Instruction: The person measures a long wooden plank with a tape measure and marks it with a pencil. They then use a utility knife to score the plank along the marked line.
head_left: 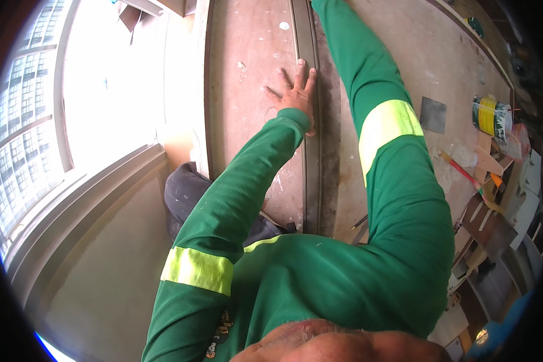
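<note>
My left hand (295, 93) lies palm down with its fingers spread, pressing on a long, narrow grey-brown trim strip (311, 175) and the pinkish-brown wooden board (241, 108) to its left. The strip runs away from me between that board and another wooden panel (398, 24) on the right. My right arm, in a green sleeve (368, 66) with a yellow reflective band, stretches forward along the strip's right side. Its hand lies beyond the top edge, so whatever it touches is hidden. White specks dot the left board.
Right of my arm lies a flat grey square plate (433, 115). Further right stand a yellow-and-dark tub (492, 116), a red-handled tool (460, 167) and scattered wood offcuts (489, 226). A pencil-like stick (360, 222) lies near my body. Bright windows (27, 120) line the left.
</note>
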Tool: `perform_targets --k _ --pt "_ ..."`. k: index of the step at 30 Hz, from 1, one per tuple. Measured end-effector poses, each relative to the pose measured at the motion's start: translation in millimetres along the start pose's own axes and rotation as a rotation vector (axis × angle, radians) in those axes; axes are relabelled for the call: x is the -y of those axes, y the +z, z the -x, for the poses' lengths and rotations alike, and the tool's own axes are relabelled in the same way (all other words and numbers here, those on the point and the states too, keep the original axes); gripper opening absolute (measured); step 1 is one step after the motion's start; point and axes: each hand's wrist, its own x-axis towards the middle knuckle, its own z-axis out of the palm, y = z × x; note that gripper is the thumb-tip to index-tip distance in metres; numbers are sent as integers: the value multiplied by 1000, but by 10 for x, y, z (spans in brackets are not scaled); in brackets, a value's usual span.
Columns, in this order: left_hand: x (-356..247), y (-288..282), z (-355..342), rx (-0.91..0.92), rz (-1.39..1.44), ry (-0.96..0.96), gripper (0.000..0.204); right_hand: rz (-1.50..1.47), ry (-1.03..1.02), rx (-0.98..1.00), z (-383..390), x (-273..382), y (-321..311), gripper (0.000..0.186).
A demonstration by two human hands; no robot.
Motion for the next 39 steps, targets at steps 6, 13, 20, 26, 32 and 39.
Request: perform_targets --k 6,13,20,26,32,39 --pt "19 34 -13 -7 5 6 154 1 -13 8 -26 56 24 63" --pt "10 16 3 -8 1 8 154 22 -21 24 13 58 -11 63" --pt "23 5 -4 0 2 20 155 36 -41 11 -108 27 14 62" --pt "47 32 -10 21 13 14 154 51 -71 15 -199 41 162 61" --pt "-10 41 -18 -11 -14 33 155 68 -81 -67 -185 -175 127 59" --pt "101 57 -17 8 -12 -34 156 -133 128 34 266 539 -303 58"
